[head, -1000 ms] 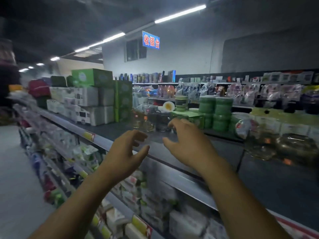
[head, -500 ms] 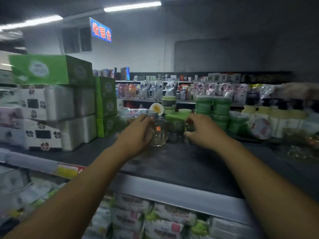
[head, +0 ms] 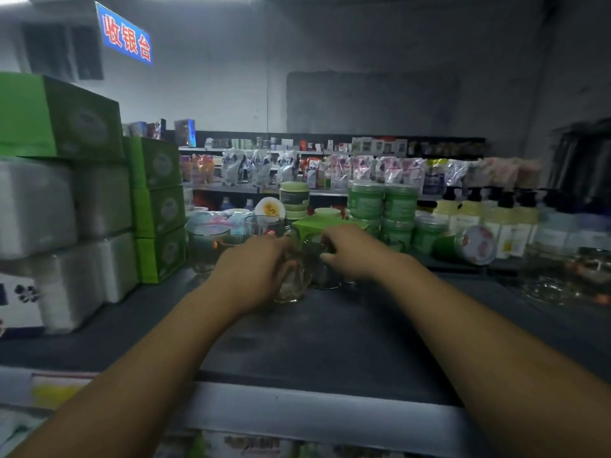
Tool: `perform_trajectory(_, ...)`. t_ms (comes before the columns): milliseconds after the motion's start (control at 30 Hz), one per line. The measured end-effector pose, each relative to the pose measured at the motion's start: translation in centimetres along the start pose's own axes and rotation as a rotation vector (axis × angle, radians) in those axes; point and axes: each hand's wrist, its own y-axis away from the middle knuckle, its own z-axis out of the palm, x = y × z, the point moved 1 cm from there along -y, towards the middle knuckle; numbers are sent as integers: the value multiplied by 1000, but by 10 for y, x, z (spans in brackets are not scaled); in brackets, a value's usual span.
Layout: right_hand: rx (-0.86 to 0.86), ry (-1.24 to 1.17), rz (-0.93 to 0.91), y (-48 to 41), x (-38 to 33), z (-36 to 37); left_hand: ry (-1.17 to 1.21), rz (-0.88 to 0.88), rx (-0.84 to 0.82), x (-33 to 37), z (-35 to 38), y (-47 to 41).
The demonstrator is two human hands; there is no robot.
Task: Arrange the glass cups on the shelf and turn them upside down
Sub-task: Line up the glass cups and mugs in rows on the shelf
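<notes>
A glass cup point(head: 292, 287) is gripped in the left hand point(head: 254, 272) and a second cup point(head: 322, 276) in the right hand point(head: 353, 254); held so close together, they could be chipped when turned.

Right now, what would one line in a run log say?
left hand grips glass cup | right hand grips neighbouring cup | both on dark shelf
</notes>
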Motion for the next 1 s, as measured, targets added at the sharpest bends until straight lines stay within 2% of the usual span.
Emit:
perform_trajectory(167,43,-19,-80,32,-5,-10,23,34,123,12,-23,42)
perform_trajectory(400,136,-69,-59,88,-4,-15,314,-64,366,-3,-6,72)
perform_trajectory(500,203,-141,7,103,-5,-7,492,-105,268,-7,4,71)
perform_trajectory(633,436,-362,131,115,-4,9,763,-155,82,-16,12,66)
perform_trajectory(833,428,-634,244,124,3,23,908,-270,-38,-21,19,63)
perform_trajectory(933,445,-751,311,118,13,25,857,-278,-6,-14,15,65)
perform_trajectory(1000,394,-824,372,115,18,28,825,-277,10,-12,13,66)
